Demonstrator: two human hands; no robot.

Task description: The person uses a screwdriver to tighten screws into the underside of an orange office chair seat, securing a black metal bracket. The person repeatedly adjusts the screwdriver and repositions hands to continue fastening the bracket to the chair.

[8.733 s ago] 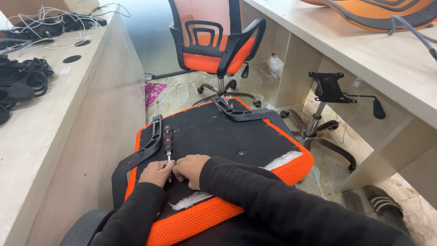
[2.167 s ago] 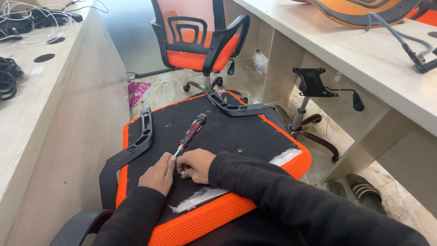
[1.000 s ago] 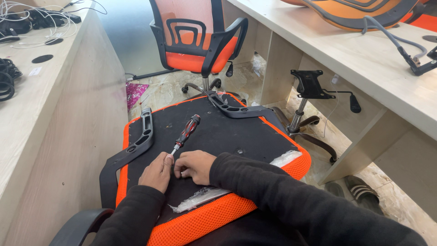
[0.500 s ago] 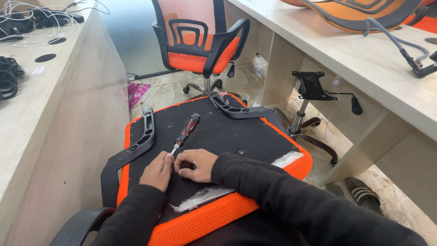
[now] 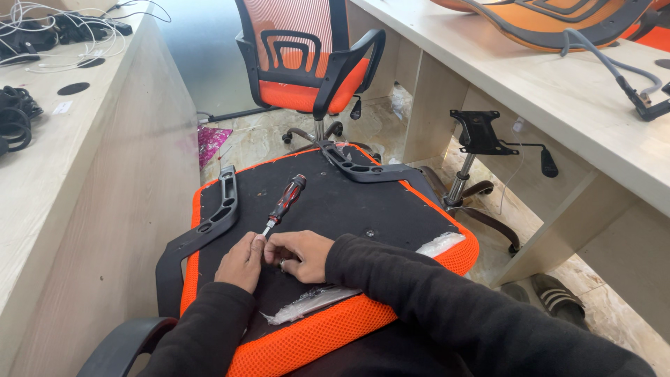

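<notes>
1. Pale wood-grain laminate desks (image 5: 70,174) flank a narrow aisle with a mottled, glossy stone-tile floor (image 5: 380,122); looped black cables (image 5: 17,122) and thin white wires lie on the left desk.
2. Centre: an upturned chair seat (image 5: 335,209), its underside a flat, matt black panel with small holes, edged by orange open-weave mesh padding. Clear crinkled plastic film (image 5: 310,304) clings to its near edge and right corner.
3. Two curved black moulded-plastic armrests lie on the panel: one along the left edge (image 5: 216,216), one across the far corner (image 5: 363,167).
4. A screwdriver with a ribbed red-and-black handle and slim steel shaft (image 5: 283,202) rests slanted on the panel, its tip just beside the fingertips.
5. The left hand (image 5: 241,260), in a black knit sleeve, lies knuckles-up on the panel with fingers curled; the right hand (image 5: 300,253) meets it, fingers bent inward and pinched together. Whether they hold a small part cannot be told.
6. Background: an assembled swivel chair with orange mesh back, orange seat and black arms (image 5: 310,63); a black steel tilt plate on a chrome gas column (image 5: 474,139); an orange moulded chair shell (image 5: 558,21) on the right desk; a striped sandal (image 5: 551,293) on the floor.
</notes>
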